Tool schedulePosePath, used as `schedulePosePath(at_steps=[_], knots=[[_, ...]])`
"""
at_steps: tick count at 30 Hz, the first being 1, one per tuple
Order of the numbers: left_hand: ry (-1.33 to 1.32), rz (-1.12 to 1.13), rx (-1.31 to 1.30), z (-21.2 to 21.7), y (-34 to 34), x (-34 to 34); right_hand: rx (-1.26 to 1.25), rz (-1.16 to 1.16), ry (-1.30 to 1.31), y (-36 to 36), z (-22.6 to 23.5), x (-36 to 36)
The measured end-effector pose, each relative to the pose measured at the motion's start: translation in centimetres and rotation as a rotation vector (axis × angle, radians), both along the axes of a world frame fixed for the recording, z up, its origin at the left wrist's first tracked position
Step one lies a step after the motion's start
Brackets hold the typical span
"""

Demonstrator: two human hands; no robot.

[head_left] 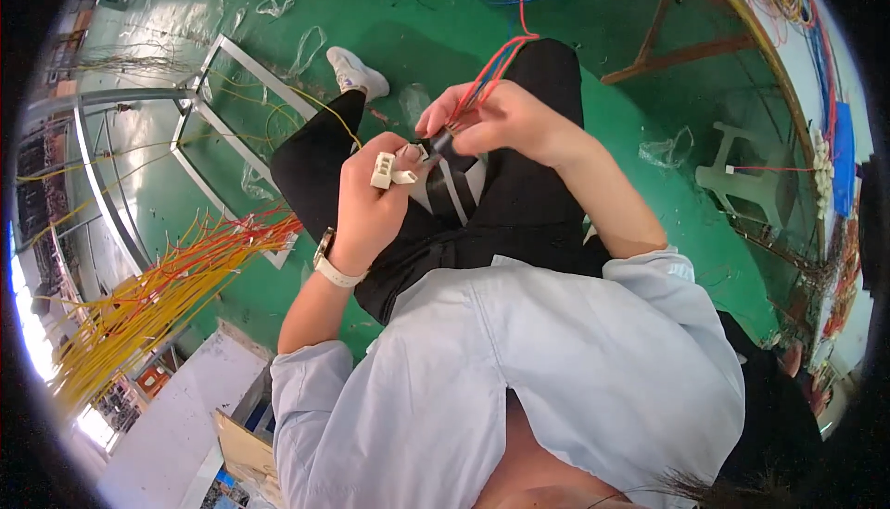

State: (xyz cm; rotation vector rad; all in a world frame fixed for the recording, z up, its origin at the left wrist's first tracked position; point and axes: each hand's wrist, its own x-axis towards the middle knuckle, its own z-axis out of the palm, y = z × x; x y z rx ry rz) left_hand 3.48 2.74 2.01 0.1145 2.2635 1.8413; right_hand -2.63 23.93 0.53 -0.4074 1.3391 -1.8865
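My left hand [366,208], with a watch at its wrist, is closed around white plastic connectors [382,171] that stick out over its fingers. A thin yellow wire [341,120] runs up to this hand from the left. Close beside it, my right hand [524,124] pinches a bundle of red and blue wires [491,73] at a short black sleeve [443,144]. The sleeve's end meets the left fingertips, and the fingers partly hide the joint. From the right hand the wires lead away over my knee toward the far side. Both hands are above my lap.
Grey metal frames [243,143] stand at the left, beside a thick bunch of yellow and red wires [153,300]. A cardboard box [248,453] is at the lower left. On the right are a pale plastic stool [742,175] and a curved board edge with hanging wires.
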Motion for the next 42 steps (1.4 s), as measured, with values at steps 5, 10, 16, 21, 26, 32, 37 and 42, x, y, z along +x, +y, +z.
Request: schedulePosePath(at_steps=[5, 10, 16, 21, 26, 32, 37, 42], knots=[[0.539, -0.147, -0.722, 0.7, 0.2, -0.6, 0.133, -0.128, 0.183, -0.1, 0.6, 1.1], [0.722, -0.29, -0.949, 1.5, 0.5, -1.1, 0.26, -0.163, 0.255, -0.4, 1.6, 2.2], [0.57, -0.456, -0.804, 1.9, -0.8, -1.8, 0.192, -0.053, 0.129, 0.4, 1.4, 2.6], [-0.247, -0.443, 0.212, 2.4, -0.6, 0.6, 0.105, 0.033, 0.044, 0.9, 1.0, 3.1], [-0.544, -0.108, 0.406, 1.6, 0.2, 1.7, 0.053, -0.319, 0.155, -2.5, -0.8, 3.0], [-0.59, -0.061, 0.433, 1.3, -0.7, 1.1, -0.21, -0.02, -0.166, -2.6, -2.3, 0.9], [-0.608, 0.037, 0.374, 1.1, -1.0, 0.7, -0.15, 0.033, -0.16, -1.5, -1.3, 1.9], [-0.647, -0.07, 0.533, 1.6, -1.3, 1.4, -0.109, 0.013, -0.074, -1.6, -0.7, 2.0]])
